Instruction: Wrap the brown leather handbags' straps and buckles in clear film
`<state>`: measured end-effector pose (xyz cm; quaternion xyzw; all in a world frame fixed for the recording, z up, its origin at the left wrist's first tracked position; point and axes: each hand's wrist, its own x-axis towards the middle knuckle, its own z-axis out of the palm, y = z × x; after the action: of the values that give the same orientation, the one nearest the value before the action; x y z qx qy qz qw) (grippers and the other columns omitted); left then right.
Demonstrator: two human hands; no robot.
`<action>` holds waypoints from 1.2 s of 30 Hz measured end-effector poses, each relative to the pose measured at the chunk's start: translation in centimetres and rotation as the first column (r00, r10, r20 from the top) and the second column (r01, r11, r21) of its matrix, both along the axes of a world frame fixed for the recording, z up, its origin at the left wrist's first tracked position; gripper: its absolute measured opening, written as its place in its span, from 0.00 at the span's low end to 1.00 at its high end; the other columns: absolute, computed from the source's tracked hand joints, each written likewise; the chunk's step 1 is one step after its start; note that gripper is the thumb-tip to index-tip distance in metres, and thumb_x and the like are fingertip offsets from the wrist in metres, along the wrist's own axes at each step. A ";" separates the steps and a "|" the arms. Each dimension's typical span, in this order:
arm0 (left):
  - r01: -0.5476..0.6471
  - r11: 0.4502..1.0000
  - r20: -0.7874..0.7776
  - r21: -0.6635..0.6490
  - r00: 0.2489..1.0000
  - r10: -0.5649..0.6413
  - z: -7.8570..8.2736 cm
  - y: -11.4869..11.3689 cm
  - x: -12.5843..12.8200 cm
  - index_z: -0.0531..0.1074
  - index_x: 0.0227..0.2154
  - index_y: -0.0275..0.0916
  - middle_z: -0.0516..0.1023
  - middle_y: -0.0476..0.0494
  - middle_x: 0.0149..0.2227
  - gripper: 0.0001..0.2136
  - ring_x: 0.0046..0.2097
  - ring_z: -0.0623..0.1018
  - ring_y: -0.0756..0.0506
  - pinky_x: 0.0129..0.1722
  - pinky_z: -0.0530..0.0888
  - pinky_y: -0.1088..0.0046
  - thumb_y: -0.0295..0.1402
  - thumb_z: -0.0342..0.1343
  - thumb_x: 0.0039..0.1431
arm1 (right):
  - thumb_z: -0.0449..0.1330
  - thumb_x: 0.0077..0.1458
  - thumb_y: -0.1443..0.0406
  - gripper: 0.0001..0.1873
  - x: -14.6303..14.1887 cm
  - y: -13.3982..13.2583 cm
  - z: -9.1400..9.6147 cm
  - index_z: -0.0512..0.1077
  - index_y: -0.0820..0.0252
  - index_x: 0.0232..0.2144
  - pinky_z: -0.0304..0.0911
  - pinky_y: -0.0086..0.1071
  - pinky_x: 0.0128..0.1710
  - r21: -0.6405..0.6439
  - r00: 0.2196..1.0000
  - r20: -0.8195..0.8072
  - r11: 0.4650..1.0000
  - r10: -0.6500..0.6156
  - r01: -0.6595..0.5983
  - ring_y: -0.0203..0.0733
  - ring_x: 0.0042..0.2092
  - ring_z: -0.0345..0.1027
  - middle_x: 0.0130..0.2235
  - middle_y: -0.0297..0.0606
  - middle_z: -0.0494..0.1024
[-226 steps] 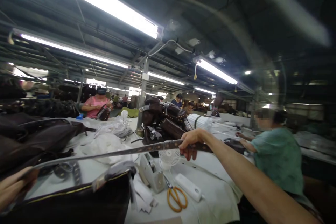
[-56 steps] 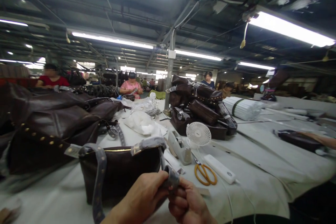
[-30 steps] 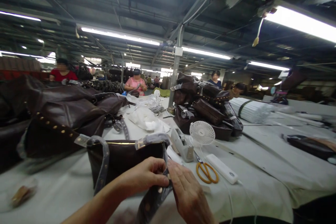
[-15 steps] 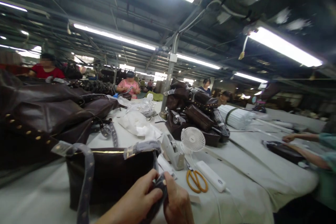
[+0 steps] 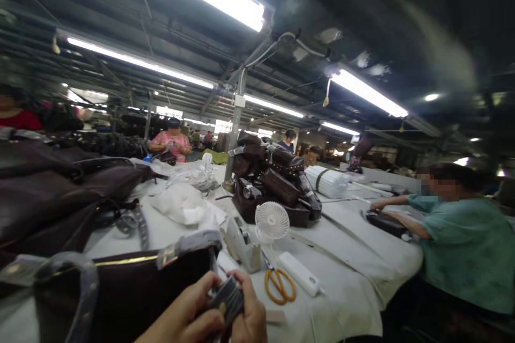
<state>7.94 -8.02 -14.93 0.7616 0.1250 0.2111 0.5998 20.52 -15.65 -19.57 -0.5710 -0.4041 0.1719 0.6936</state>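
Note:
At the bottom edge both my hands meet over the end of a dark studded strap (image 5: 227,297). My left hand (image 5: 189,315) pinches it from the left and my right hand (image 5: 250,315) closes on it from the right. The strap belongs to a dark brown bag (image 5: 132,292) standing right behind my hands, its handles wrapped in clear plastic (image 5: 189,242).
Yellow-handled scissors (image 5: 279,284), a white power strip (image 5: 300,273), a tape dispenser (image 5: 243,240) and a small white fan (image 5: 272,221) lie right of the bag. Piles of brown bags (image 5: 273,185) fill the table's middle and left. A person in green (image 5: 454,241) works at right.
The view has swung right and the person in green has come fully into sight. My hands stay closed on the strap end, now lower in the picture.

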 end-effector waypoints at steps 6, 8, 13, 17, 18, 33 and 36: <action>0.009 0.998 -0.051 0.062 0.999 -0.005 1.0 -0.7 -0.6 0.64 0.31 0.38 0.71 0.50 0.29 0.06 0.30 0.69 0.50 0.30 0.65 0.77 0.35 0.51 0.59 | 0.55 0.54 0.56 0.20 -1.0 -0.6 -0.4 0.68 0.61 0.46 0.54 0.23 0.10 -0.035 0.891 -0.379 0.959 0.249 -0.283 0.33 0.14 0.61 0.21 0.31 0.73; -0.014 1.000 -0.043 -0.006 0.999 0.014 0.9 -0.9 -0.5 0.64 0.31 0.38 0.70 0.51 0.28 0.05 0.29 0.68 0.51 0.29 0.64 0.77 0.34 0.51 0.58 | 0.55 0.54 0.62 0.18 -0.1 -0.8 -0.4 0.70 0.60 0.47 0.67 0.27 0.18 -0.074 0.965 -0.147 0.971 0.217 -0.229 0.39 0.24 0.72 0.29 0.38 0.79; -0.081 0.996 -0.075 0.035 0.994 0.084 1.5 -1.2 0.0 0.67 0.27 0.37 0.66 0.53 0.26 0.03 0.31 0.65 0.50 0.32 0.63 0.76 0.31 0.54 0.51 | 0.51 0.54 0.74 0.26 2.9 -0.7 0.0 0.68 0.59 0.55 0.70 0.40 0.50 0.212 0.578 0.805 0.975 -0.133 -0.071 0.49 0.52 0.72 0.50 0.48 0.77; -0.013 0.998 -0.065 -0.062 0.998 0.009 1.9 -1.6 0.5 0.71 0.31 0.36 0.67 0.53 0.28 0.05 0.32 0.64 0.51 0.33 0.62 0.76 0.30 0.54 0.51 | 0.50 0.55 0.74 0.19 3.3 -0.9 0.1 0.70 0.59 0.47 0.72 0.31 0.38 0.203 0.579 0.808 0.973 -0.106 -0.106 0.43 0.41 0.76 0.39 0.42 0.79; 0.001 0.993 -0.060 -0.121 0.998 -0.008 1.9 -1.7 0.5 0.71 0.33 0.35 0.66 0.54 0.28 0.06 0.31 0.64 0.51 0.31 0.61 0.77 0.30 0.55 0.51 | 0.51 0.55 0.73 0.16 3.2 -1.1 0.1 0.70 0.58 0.45 0.71 0.30 0.35 0.159 0.660 0.749 0.982 -0.052 -0.103 0.42 0.37 0.75 0.36 0.40 0.79; -0.010 0.979 0.017 -0.203 1.000 0.014 -0.8 -2.2 -1.0 0.71 0.37 0.34 0.67 0.51 0.31 0.13 0.34 0.64 0.50 0.35 0.62 0.76 0.37 0.60 0.52 | 0.59 0.42 0.67 0.12 -0.9 -1.0 -1.2 0.68 0.56 0.34 0.63 0.28 0.31 0.086 0.809 -0.490 0.941 0.326 -0.327 0.39 0.31 0.69 0.28 0.31 0.75; -0.059 0.993 -0.002 -0.100 0.998 0.059 -0.9 -2.5 -0.9 0.72 0.36 0.34 0.69 0.50 0.32 0.10 0.35 0.67 0.48 0.36 0.64 0.75 0.34 0.57 0.54 | 0.58 0.42 0.67 0.12 -1.1 -0.7 -1.8 0.68 0.56 0.34 0.65 0.29 0.30 0.112 0.758 -0.554 0.933 0.345 -0.343 0.40 0.31 0.71 0.28 0.32 0.76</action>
<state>7.07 -10.51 -15.88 0.7266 0.1577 0.2227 0.6306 19.40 -16.36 -21.39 -0.4093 -0.2786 0.4565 0.7392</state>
